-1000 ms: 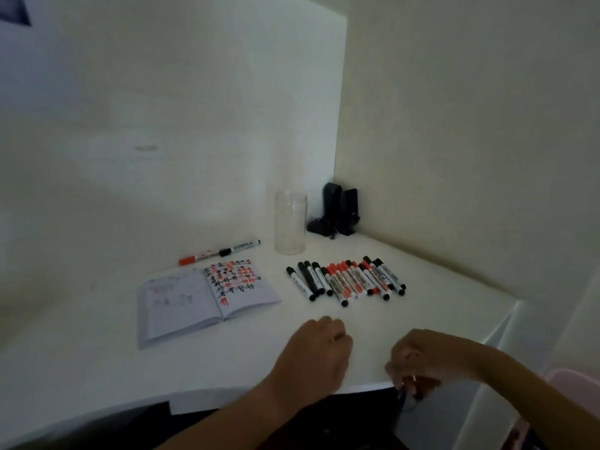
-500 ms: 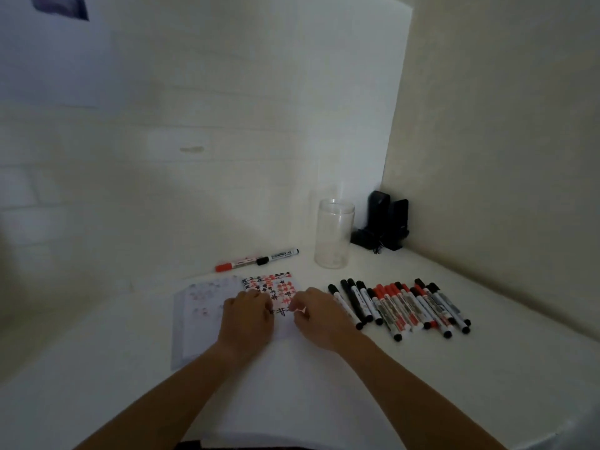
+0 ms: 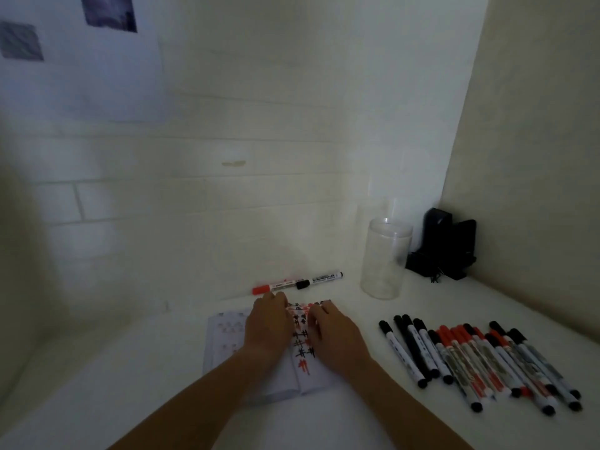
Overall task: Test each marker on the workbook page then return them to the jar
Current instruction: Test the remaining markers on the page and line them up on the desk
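Head view, desk corner, items as I log them from my station.

Workbook: lies open and flat on the white desk, pages thin and floppy. The right page carries rows of red and black test marks. I judge it light and liable to slide or curl, so it wants pressing flat near the spine, not lifting.

Left hand: palm down on the book by the centre fold, fingers reaching the top edge. Whether they press flat or pinch the page, I cannot tell. It holds no marker.

Right hand: palm down on the marked page, fingertips near the top edge, likewise with no marker in it. Curl of the fingers unclear.

Row of markers: black-capped and red-capped, side by side on the desk to the right of the book, near it but apart. I judge them light, stiff and smooth, round enough to roll. Best taken at mid-barrel with thumb and two fingers, cap pulled straight off.

Two loose markers: one red-capped, one black-capped, end to end against the wall just behind the book.

Jar: clear, upright, open at the top, nothing seen inside it, standing behind the row. Looks like light plastic or glass that could tip easily, so markers should go in gently and upright.

Black stand: in the corner, just right of the jar.
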`<state>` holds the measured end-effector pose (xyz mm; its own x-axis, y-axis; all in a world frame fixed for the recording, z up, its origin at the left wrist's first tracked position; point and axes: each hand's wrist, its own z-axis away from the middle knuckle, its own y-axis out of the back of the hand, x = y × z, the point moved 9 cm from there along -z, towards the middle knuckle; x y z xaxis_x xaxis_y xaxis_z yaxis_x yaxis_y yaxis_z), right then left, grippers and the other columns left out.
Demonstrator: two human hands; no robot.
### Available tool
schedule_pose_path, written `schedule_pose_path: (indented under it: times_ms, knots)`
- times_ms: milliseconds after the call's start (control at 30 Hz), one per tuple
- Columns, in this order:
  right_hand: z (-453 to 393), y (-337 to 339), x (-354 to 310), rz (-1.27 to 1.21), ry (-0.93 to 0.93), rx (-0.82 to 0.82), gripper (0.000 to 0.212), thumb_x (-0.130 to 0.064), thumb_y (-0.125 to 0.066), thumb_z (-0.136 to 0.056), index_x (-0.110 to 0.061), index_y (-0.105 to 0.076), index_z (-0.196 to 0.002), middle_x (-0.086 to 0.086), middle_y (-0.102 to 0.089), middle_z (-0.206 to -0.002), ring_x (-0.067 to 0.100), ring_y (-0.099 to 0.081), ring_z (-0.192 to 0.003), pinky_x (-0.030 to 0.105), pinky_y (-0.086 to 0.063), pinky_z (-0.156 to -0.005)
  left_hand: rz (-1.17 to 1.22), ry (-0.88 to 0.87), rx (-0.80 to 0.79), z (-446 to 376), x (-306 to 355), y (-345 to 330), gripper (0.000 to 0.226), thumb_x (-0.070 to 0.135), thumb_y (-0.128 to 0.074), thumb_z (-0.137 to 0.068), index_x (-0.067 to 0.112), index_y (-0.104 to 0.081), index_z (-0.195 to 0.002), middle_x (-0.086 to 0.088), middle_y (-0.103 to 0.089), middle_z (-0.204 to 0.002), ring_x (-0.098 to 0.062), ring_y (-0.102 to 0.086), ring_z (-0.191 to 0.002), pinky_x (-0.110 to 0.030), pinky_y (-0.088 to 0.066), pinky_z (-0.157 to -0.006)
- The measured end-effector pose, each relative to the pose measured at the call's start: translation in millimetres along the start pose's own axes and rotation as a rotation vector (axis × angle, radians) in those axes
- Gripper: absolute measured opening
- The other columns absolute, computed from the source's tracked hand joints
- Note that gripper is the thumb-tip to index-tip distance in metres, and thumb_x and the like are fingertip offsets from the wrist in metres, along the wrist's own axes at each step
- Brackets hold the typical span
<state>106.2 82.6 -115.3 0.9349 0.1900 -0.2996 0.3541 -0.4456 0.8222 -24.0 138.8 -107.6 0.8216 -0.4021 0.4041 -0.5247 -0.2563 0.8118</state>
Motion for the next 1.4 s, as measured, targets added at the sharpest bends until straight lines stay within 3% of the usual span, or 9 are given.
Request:
schedule_pose_path:
  times_ms: [100, 233, 467, 667, 833, 933, 1033, 1100, 1400]
  knots:
    - [0.1, -3.8, 6.4, -0.046, -0.006, 0.042, 0.016, -0.031, -0.045, -0.098, -0.021, -0.057, -0.097, -0.006, -0.051, -0.094, 0.005, -0.039, -0.066, 0.012, -0.025, -0.054, -0.059, 0.005, -0.012, -20.5, -0.2, -12.0, 0.014, 0.015, -0.042, -0.101, 0.019, -0.055, -0.104, -0.002, -0.058, -0.112, -0.017, -0.055, -0.091, -0.03, -0.046, -0.08]
    - [-3.8, -6.6, 15.5, -0.121, -0.013, 0.036, 0.023, -0.036, -0.039, -0.087, -0.024, -0.058, -0.09, -0.009, -0.048, -0.092, 0.008, -0.048, -0.071, 0.016, -0.034, -0.059, -0.043, -0.048, -0.018, -52.4, 14.9, -30.2, 0.024, 0.015, -0.05, -0.098, 0.017, -0.057, -0.122, -0.002, -0.056, -0.118, -0.022, -0.062, -0.098, -0.034, -0.051, -0.079]
    - [-4.4, -10.0, 20.6, -0.187, -0.029, 0.014, 0.008, -0.02, -0.054, -0.092, -0.023, -0.06, -0.095, -0.009, -0.05, -0.097, 0.009, -0.052, -0.076, 0.018, -0.041, -0.065, -0.091, -0.08, 0.024, -86.4, 26.7, -54.6, 0.013, 0.016, -0.05, -0.099, 0.017, -0.062, -0.104, -0.001, -0.056, -0.106, -0.019, -0.059, -0.08, -0.034, -0.051, -0.068]
    - [-3.7, -8.3, 22.3, -0.223, -0.032, 0.05, 0.01, -0.016, -0.054, -0.093, -0.021, -0.062, -0.098, -0.009, -0.05, -0.098, 0.009, -0.052, -0.076, 0.013, -0.038, -0.064, -0.143, -0.118, 0.085, -84.1, 31.0, -48.9, 0.011, 0.015, -0.048, -0.098, 0.015, -0.058, -0.102, -0.004, -0.058, -0.101, -0.022, -0.056, -0.084, -0.033, -0.047, -0.071]
    - [0.3, 11.1, 26.3, -0.271, -0.077, 0.2, 0.023, -0.009, -0.056, -0.094, -0.019, -0.061, -0.114, -0.005, -0.052, -0.111, 0.007, -0.055, -0.081, 0.021, -0.05, -0.069, 0.087, -0.134, 0.142, -64.0, 19.1, -15.3, 0.008, 0.009, -0.053, -0.095, 0.014, -0.058, -0.091, -0.004, -0.059, -0.084, -0.02, -0.055, -0.072, -0.033, -0.045, -0.067]
    - [3.0, 29.7, 26.3, -0.215, -0.079, 0.331, 0.035, -0.008, -0.061, -0.091, -0.018, -0.059, -0.124, -0.003, -0.054, -0.12, 0.013, -0.055, -0.101, 0.022, -0.047, -0.084, 0.257, -0.197, 0.151, -43.3, 16.8, 6.1, 0.011, 0.004, -0.057, -0.093, 0.015, -0.058, -0.091, 0.0, -0.058, -0.086, -0.015, -0.054, -0.076, -0.027, -0.044, -0.067]
    - [4.7, 29.3, 19.3, -0.074, -0.031, 0.34, 0.035, -0.023, -0.056, -0.093, -0.023, -0.061, -0.127, -0.003, -0.061, -0.123, 0.016, -0.053, -0.112, 0.031, -0.04, -0.092, 0.418, -0.262, 0.098, -18.1, 19.7, 21.0, 0.016, 0.002, -0.061, -0.09, 0.017, -0.062, -0.094, 0.003, -0.064, -0.088, -0.011, -0.06, -0.081, -0.023, -0.05, -0.072]
    - [6.0, 24.3, 9.7, -0.005, 0.03, 0.306, 0.029, -0.03, -0.047, -0.095, -0.025, -0.066, -0.117, -0.008, -0.066, -0.112, 0.016, -0.059, -0.103, 0.028, -0.034, -0.087, 0.482, -0.289, 0.047, -2.0, 22.8, 24.7, 0.017, 0.003, -0.06, -0.092, 0.018, -0.061, -0.096, 0.004, -0.064, -0.092, -0.01, -0.062, -0.084, -0.022, -0.052, -0.074]
    - [36.9, 29.1, -23.6, 0.266, 0.275, 0.276, 0.024, -0.029, -0.045, -0.098, -0.02, -0.067, -0.102, -0.004, -0.064, -0.092, 0.017, -0.062, -0.079, 0.03, -0.047, -0.065, -0.036, -0.556, 0.104, 45.3, 38.7, 16.6, 0.01, 0.021, -0.051, -0.097, 0.018, -0.061, -0.1, -0.001, -0.057, -0.1, -0.02, -0.048, -0.091, -0.033, -0.045, -0.073]
